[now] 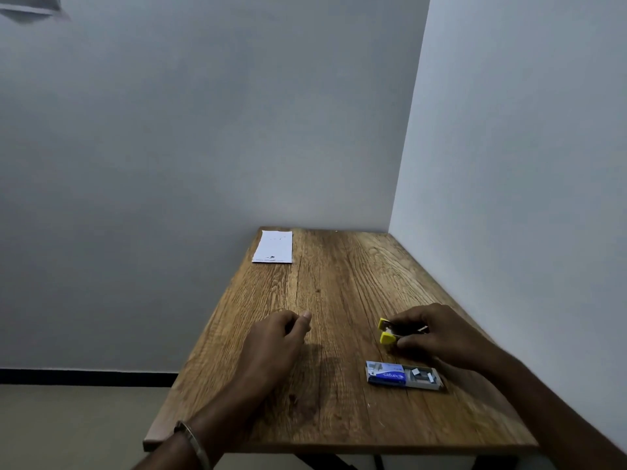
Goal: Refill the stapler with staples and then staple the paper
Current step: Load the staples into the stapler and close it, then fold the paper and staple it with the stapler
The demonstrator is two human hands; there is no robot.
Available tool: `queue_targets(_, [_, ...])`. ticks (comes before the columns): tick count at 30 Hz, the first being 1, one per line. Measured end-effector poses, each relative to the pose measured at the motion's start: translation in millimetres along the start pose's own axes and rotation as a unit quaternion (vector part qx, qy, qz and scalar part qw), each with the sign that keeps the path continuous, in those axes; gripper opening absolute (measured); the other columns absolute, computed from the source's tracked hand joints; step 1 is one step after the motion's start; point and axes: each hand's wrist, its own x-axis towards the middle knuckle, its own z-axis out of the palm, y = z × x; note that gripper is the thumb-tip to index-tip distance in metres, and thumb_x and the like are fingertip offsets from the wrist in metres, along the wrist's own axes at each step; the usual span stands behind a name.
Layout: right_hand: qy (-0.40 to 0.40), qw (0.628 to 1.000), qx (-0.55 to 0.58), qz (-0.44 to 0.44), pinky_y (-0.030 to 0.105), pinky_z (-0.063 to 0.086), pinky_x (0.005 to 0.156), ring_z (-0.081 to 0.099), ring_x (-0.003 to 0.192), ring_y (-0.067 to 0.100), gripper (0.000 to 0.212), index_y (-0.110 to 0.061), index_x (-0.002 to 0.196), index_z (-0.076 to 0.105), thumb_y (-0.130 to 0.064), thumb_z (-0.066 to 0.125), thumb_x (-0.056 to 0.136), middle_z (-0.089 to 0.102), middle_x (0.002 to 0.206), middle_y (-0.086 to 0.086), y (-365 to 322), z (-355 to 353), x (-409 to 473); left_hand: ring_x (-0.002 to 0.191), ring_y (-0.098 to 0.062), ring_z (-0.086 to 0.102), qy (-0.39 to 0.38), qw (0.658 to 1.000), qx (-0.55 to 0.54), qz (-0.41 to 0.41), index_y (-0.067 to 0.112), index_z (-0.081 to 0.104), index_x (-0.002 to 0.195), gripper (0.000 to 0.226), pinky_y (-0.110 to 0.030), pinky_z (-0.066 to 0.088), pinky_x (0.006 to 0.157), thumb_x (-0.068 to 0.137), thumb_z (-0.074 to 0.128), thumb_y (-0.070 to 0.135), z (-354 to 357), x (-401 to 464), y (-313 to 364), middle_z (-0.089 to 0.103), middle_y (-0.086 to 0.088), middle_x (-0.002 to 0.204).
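A metal bangle (193,442) circles the left wrist, nearest the camera. The left hand (278,337) rests on the wooden surface (339,283), fingers curled loosely, empty. Right of it, the right hand (431,334) pinches the yellow stapler (386,330). Just nearer than the stapler lies a blue "Kangaro" staple box (400,374), slid open, staples (420,374) inside. The paper (273,246) lies well beyond the stapler, at the far left corner.
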Motion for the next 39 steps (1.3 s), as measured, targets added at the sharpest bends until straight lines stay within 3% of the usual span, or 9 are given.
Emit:
queue_targets(6, [0.011,1.000,-0.018,-0.006,0.009,0.047,0.073,0.062,0.093,-0.010,0.037,-0.032,0.111,0.073,-0.022,0.083,0.077,0.072,0.098,-0.019,8,5,-5,0.070,0.005,0.062,0.001,1.000,-0.003,-0.002,0.023,0.074,0.093,0.038,-0.019,0.044,0.058,0.097,0.047,0.049,0,0,-2,0.063,0.021,0.072])
queue_targets(12, [0.017,0.999,-0.023,-0.014,0.012,0.046,0.073,0.061,0.091,-0.008,0.037,-0.031,0.108,0.074,-0.020,0.084,0.074,0.069,0.095,-0.015,8,6,-9,0.071,0.003,0.063,-0.003,1.000,-0.004,-0.001,0.024,0.073,0.094,0.037,-0.019,0.044,0.060,0.097,0.047,0.050,2,1,-3,0.064,0.019,0.073])
queue_targets(19, [0.006,1.000,-0.027,0.003,0.011,0.045,0.075,0.061,0.093,-0.003,0.040,-0.030,0.116,0.072,-0.021,0.081,0.078,0.068,0.098,-0.017,5,6,-10,0.072,0.002,0.064,-0.002,1.000,0.000,-0.001,0.025,0.073,0.093,0.037,-0.021,0.048,0.062,0.096,0.047,0.051,3,2,-5,0.066,0.017,0.074])
queue_targets(23, [-0.004,1.000,-0.024,0.014,0.021,0.050,0.086,0.062,0.102,0.004,0.044,-0.028,0.121,0.068,-0.020,0.080,0.080,0.067,0.107,-0.014,-1,4,-15,0.072,0.003,0.063,0.000,1.000,-0.003,-0.002,0.025,0.073,0.094,0.036,-0.018,0.044,0.060,0.096,0.048,0.050,3,1,-4,0.066,0.018,0.075])
queue_targets(26, [0.095,0.992,0.086,-0.006,0.016,0.053,0.082,0.066,0.104,0.005,0.033,-0.027,0.115,0.070,-0.015,0.074,0.085,0.071,0.111,-0.008,-7,-10,-20,0.074,0.002,0.064,-0.017,1.000,-0.021,-0.004,0.025,0.072,0.095,0.032,-0.019,0.046,0.063,0.097,0.049,0.047,2,2,-4,0.066,0.018,0.077])
queue_targets(29, [0.227,0.916,0.331,-0.029,0.021,0.057,0.076,0.071,0.098,0.011,0.019,-0.025,0.101,0.077,-0.019,0.064,0.090,0.077,0.101,0.001,-34,-26,-11,0.073,0.002,0.065,-0.030,0.999,-0.023,0.006,0.026,0.072,0.094,0.027,-0.017,0.046,0.062,0.097,0.052,0.044,-9,11,-1,0.069,0.015,0.078])
queue_targets(30, [0.239,0.907,0.346,-0.031,0.024,0.057,0.076,0.071,0.097,0.011,0.018,-0.024,0.099,0.077,-0.017,0.062,0.092,0.077,0.099,0.001,-44,-26,-2,0.071,0.001,0.065,-0.027,0.999,-0.012,0.016,0.026,0.072,0.092,0.026,-0.018,0.046,0.061,0.097,0.053,0.043,-16,18,0,0.070,0.013,0.078])
queue_targets(35, [0.126,0.986,0.083,-0.076,0.008,0.046,0.073,0.063,0.096,-0.005,0.027,-0.025,0.121,0.066,-0.023,0.064,0.094,0.070,0.114,-0.011,-91,19,60,0.066,-0.005,0.058,-0.013,0.992,0.099,0.078,0.020,0.071,0.092,0.025,-0.022,0.041,0.055,0.096,0.056,0.040,-55,72,-10,0.068,0.009,0.077])
queue_targets(39, [0.045,0.988,-0.103,-0.102,0.024,0.042,0.097,0.053,0.123,0.013,0.045,-0.020,0.139,0.052,-0.029,0.060,0.096,0.058,0.138,0.000,-108,58,121,0.089,-0.011,0.063,-0.050,0.971,0.215,0.096,0.020,0.066,0.115,0.028,-0.022,0.047,0.068,0.098,0.053,0.038,-70,119,-35,0.071,0.003,0.108])
